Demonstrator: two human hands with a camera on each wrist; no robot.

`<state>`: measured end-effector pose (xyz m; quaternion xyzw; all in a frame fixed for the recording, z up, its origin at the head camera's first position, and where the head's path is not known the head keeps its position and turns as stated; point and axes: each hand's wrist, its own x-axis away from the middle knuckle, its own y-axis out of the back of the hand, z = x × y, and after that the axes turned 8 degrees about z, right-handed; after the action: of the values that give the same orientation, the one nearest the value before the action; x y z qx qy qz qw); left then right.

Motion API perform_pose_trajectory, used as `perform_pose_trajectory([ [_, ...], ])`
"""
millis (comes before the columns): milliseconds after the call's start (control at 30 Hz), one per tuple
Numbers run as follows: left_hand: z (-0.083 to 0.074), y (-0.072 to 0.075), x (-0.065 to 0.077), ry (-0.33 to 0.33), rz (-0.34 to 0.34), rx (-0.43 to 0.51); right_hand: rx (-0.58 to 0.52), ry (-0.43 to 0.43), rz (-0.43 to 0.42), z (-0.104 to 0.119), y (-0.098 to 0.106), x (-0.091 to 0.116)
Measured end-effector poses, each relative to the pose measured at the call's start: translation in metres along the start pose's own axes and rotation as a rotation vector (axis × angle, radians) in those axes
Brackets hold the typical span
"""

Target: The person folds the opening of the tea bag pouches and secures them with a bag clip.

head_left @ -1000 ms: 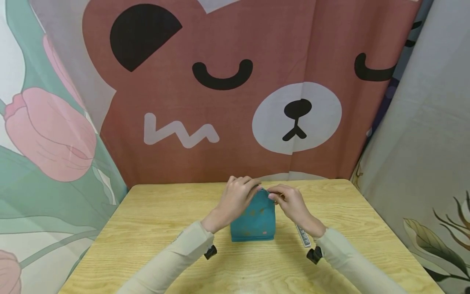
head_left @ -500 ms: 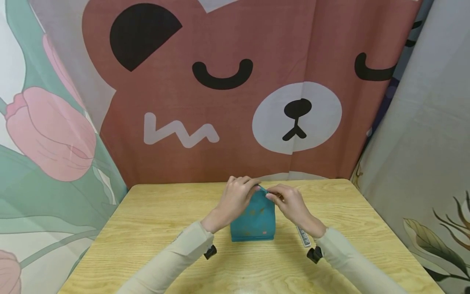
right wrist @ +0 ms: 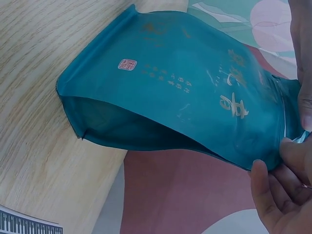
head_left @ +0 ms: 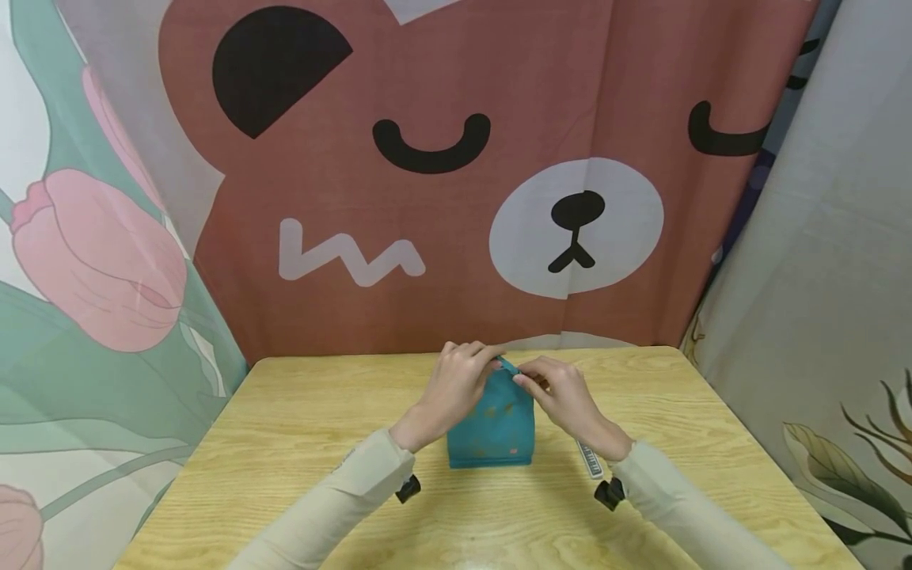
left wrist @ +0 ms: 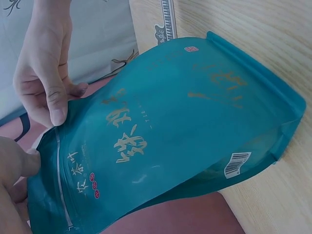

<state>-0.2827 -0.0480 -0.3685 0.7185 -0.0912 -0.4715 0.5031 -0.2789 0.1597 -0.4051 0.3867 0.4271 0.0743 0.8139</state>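
Observation:
A teal stand-up tea pouch [head_left: 492, 423] with gold characters stands upright on the table. Near its top, the left wrist view shows a pale zip strip [left wrist: 62, 180]. My left hand [head_left: 456, 388] grips the left part of the top edge, thumb on the near face. At the right end of that edge, my right hand [head_left: 566, 396] pinches the rim between thumb and index finger. The right wrist view has the right hand's fingers [right wrist: 265, 195] curled at the top corner. The two hands are a short way apart, with a folded bit of rim between them.
The pouch stands on a light wood-grain table [head_left: 299, 443]. A narrow card strip with a piano-key pattern [head_left: 590, 459] lies right of the pouch, partly under the right forearm. Behind hangs a curtain with a bear [head_left: 342, 317].
My right thumb and fingertips have shifted slightly left along the pouch's top edge, and more of the rim shows between the hands. The left hand and pouch base stay put.

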Motion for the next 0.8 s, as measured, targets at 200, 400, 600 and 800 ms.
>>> perform_pose_trajectory([
  [200, -0.0001, 0.0004, 0.0003, 0.005, -0.002, 0.011, 0.034, 0.026, -0.028, -0.0009, -0.0031, -0.0002],
  [400, -0.0001, 0.0005, 0.0011, 0.01, -0.006, 0.009, 0.044, 0.051, -0.045, -0.0004, -0.0045, -0.0008],
  [600, -0.0009, 0.0003, 0.0007, 0.019, 0.001, -0.013, 0.054, 0.056, -0.046, -0.0005, -0.0052, -0.0013],
  [800, -0.0006, -0.0006, 0.0007, 0.03, 0.011, -0.007, 0.068, 0.059, -0.045, -0.0012, -0.0065, -0.0015],
])
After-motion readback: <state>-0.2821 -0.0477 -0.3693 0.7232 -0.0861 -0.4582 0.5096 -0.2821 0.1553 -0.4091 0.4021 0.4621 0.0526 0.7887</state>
